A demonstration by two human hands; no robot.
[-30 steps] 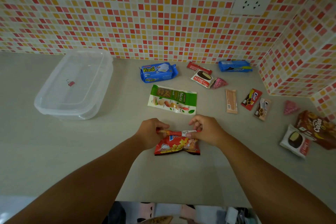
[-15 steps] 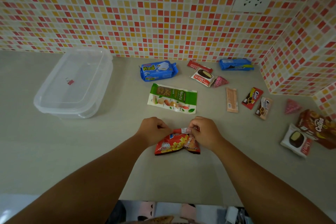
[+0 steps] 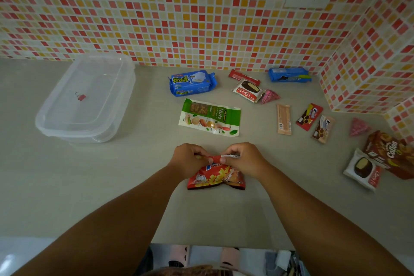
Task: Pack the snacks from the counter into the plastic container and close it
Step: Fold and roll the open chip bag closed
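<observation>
A red chips bag (image 3: 216, 178) lies on the counter near the front edge. My left hand (image 3: 189, 159) and my right hand (image 3: 243, 159) both pinch its folded top edge, close together. The clear plastic container (image 3: 56, 126) stands at the far left with its lid on; a small red binder clip (image 3: 81, 97) lies on the lid. Beyond my hands lie a green nuts pack (image 3: 210, 117) and a blue wafer pack (image 3: 193, 83).
More snacks are scattered to the right: a choco pie (image 3: 247, 90), a blue cookie pack (image 3: 289, 74), a pink wafer bar (image 3: 283, 119), small chocolate packs (image 3: 309, 116), a second choco pie (image 3: 361, 169) and a brown box (image 3: 391, 154). A tiled wall corner (image 3: 367, 69) juts out at right.
My hands have moved closer together on the bag's top, folding it over further. The bag is more bunched up.
</observation>
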